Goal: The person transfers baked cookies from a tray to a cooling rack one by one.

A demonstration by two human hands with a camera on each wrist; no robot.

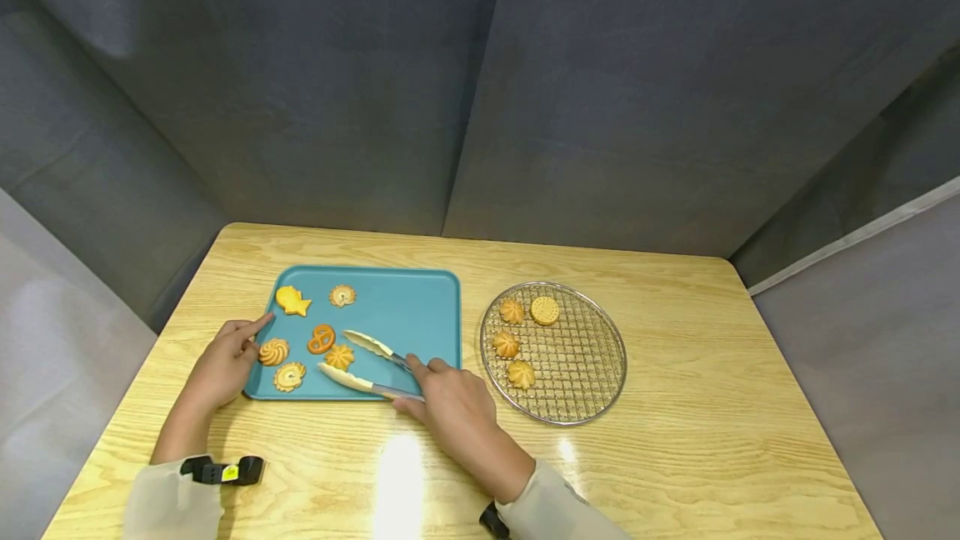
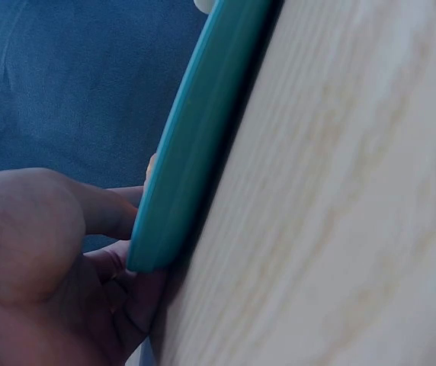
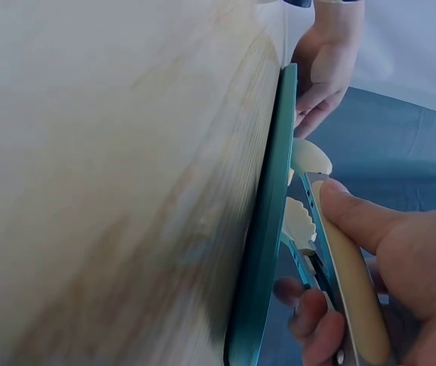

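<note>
My right hand (image 1: 459, 402) grips a pair of tongs (image 3: 347, 282) with cream-coloured tips. Its two arms are spread apart over the blue-green tray (image 1: 420, 307), the tips on either side of a ridged star-shaped cookie (image 1: 340, 357), nothing pinched between them. At the tray's left edge, my left hand (image 1: 222, 365) holds the rim, thumb and fingers around it in the left wrist view. Beside that hand lie a swirl cookie (image 1: 273, 352) and a flower-shaped cookie (image 1: 289, 377). A pretzel (image 1: 322, 338) sits just behind the star-shaped one.
Farther back on the tray are a yellow fish-shaped cookie (image 1: 292, 301) and another flower-shaped cookie (image 1: 342, 296). Right of the tray, a round wire rack (image 1: 577, 365) bears several cookies, including a round dotted one (image 1: 544, 311). Grey curtains (image 1: 600, 107) stand behind the wooden table (image 1: 697, 407).
</note>
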